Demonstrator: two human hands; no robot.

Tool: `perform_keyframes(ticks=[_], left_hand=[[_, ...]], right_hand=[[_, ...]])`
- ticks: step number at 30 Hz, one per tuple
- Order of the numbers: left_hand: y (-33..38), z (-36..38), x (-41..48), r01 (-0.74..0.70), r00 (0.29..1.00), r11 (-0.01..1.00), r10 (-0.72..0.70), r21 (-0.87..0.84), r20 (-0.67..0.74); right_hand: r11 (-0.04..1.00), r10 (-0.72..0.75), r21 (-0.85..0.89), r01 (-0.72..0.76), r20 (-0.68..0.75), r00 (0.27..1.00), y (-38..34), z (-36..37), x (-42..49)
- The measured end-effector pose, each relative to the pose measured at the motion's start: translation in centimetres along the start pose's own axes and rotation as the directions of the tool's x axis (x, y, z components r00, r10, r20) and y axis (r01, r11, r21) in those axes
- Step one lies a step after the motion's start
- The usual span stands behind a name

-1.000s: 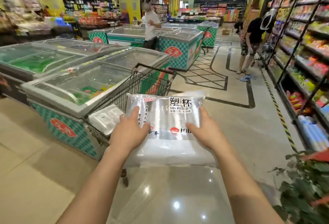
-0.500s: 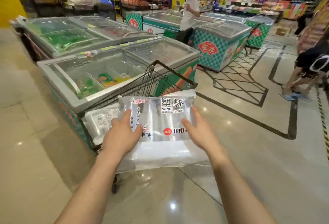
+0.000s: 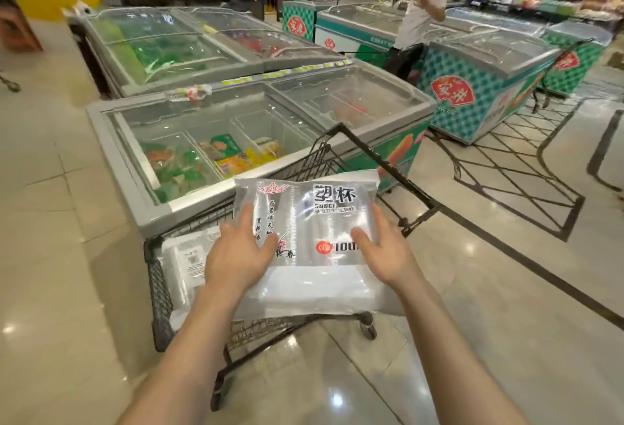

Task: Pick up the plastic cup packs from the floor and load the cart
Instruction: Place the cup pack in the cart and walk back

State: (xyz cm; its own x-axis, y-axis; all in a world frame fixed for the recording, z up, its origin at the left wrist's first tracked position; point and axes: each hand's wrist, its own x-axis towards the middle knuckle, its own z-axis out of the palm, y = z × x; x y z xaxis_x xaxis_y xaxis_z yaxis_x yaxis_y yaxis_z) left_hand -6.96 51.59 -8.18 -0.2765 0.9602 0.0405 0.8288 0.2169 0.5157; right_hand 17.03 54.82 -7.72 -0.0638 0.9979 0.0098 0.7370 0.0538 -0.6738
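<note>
the plastic cup pack (image 3: 305, 242), a clear bag with black chinese characters and a red round mark on its face, was near the middle of the view, over the basket of the cart (image 3: 337, 158). it lay flat with its printed face up, and its lower, unprinted part reached down over the near rim of the basket. the left hand (image 3: 236, 255) rested on the pack at its 8 o'clock side, palm down, fingers spread on the plastic. the right hand (image 3: 383, 249) touched the pack at its 4 o'clock edge, with the fingers stretched along the side. both hands were flat and spread rather than curled around the pack; whether they carried its weight or only pressed on it could not be told.

at 9 o'clock from the pack, inside the basket, lay another clear pack (image 3: 184, 266), partly hidden by the left hand. the cart was of dark wire, and one wheel (image 3: 369, 326) showed at 5 o'clock under the pack. just beside the cart, at 11 o'clock, stood a chest freezer (image 3: 141, 201) with glass lids and colourful packets inside. more freezers stood farther at 12 and 1 o'clock, where a person in a white shirt (image 3: 420, 2) was standing. the shiny tiled floor (image 3: 506, 289) spread at 3 o'clock.
</note>
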Motion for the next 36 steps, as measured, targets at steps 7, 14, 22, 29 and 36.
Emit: perform_keyframes(ticks=[7, 14, 22, 29, 36], left_hand=[[-0.5, 4.5, 9.2, 0.028, 1.000, 0.999, -0.028, -0.044, -0.003], [-0.5, 11.5, 17.1, 0.207, 0.977, 0.970, -0.200, -0.130, 0.069], [-2.3, 19.5, 22.7, 0.326, 0.945, 0.891, -0.314, -0.315, 0.091], [-8.8, 24.4, 25.4, 0.515, 0.850, 0.849, -0.523, 0.115, 0.060], [-14.7, 27.4, 25.4, 0.598, 0.732, 0.758, -0.648, 0.260, 0.208]], right_hand=[[0.984, 0.085, 0.150, -0.095, 0.069, 0.994, 2.0, 1.9, 10.2], [0.976, 0.005, 0.215, -0.037, 0.148, 0.989, 6.1, 3.2, 21.2], [0.987, -0.065, 0.159, 0.036, 0.187, 0.980, 9.1, 6.4, 31.1], [0.987, -0.106, -0.097, 0.129, 0.213, 0.971, 10.7, 11.7, 34.9], [0.913, -0.047, -0.383, 0.138, 0.237, 0.970, 13.7, 21.0, 36.2]])
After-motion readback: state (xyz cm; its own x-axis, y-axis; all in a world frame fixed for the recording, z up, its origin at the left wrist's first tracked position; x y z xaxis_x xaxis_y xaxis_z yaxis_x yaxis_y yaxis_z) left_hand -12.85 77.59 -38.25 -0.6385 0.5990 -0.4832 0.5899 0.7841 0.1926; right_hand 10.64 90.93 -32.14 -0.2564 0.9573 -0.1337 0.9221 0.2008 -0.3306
